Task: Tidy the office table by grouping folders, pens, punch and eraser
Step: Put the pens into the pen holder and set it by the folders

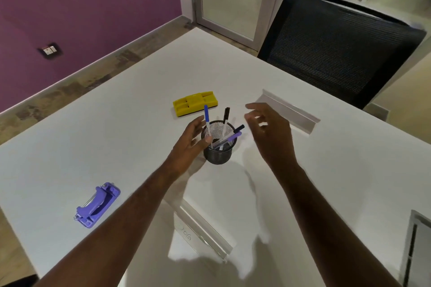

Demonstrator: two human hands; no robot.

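A black mesh pen cup [218, 154] stands mid-table with several pens in it: a blue-capped pen [206, 119], a black-capped pen [226, 116] and a purple pen [229, 138] leaning right. My left hand [190, 144] rests against the cup's left side, thumb on its rim, fingers spread. My right hand [270, 133] hovers open just right of the cup, touching nothing. A yellow board eraser [195, 102] lies behind the cup. A purple hole punch [98, 205] lies at the near left. No folders are in view.
The white table [116, 123] has two grey cable-slot flaps, one at the back right [289, 110] and one near me [203, 228]. A black mesh office chair [335, 49] stands at the far right edge. A purple wall and a glass door lie beyond.
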